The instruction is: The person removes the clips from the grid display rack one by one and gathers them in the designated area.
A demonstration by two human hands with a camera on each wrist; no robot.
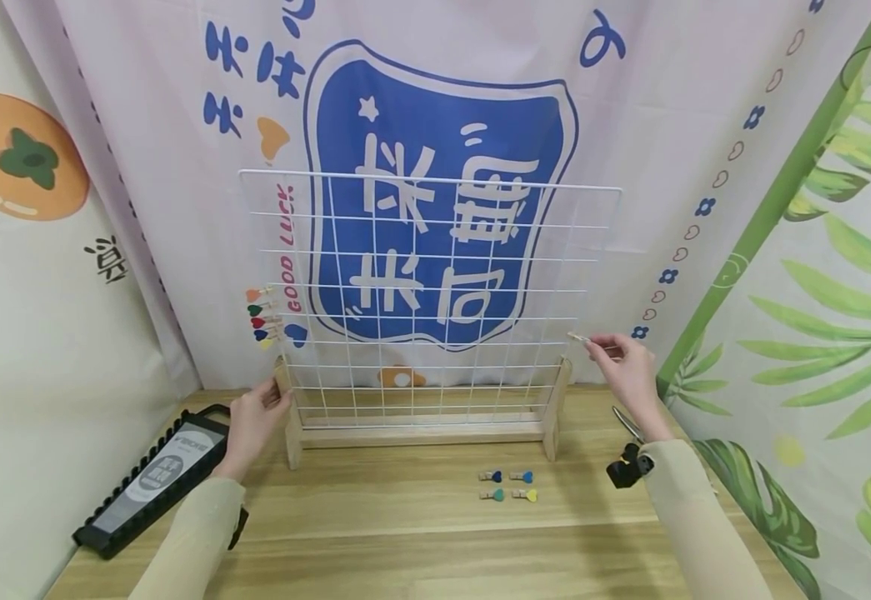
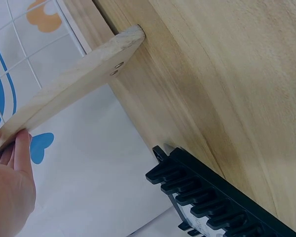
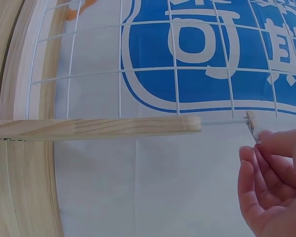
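Bkgd cloth (image 1: 668, 125) says "GOOD LUCK" (image 1: 294, 283) — w/ "未来可期" (image 1: 403, 182) on shield (image 1: 443, 108).

A white wire grid (image 1: 414, 289) stands upright in a pale wooden stand (image 1: 412, 435); a small wooden clip (image 3: 252, 122) is at its right edge.

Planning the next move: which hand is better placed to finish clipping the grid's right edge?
Probably the right hand: it pinches a clip at that edge; the left hand grips the stand.

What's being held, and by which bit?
The right grip pinches a wooden clothespin by its end away from the wire grid; the left grip holds the left wooden upright near its top.
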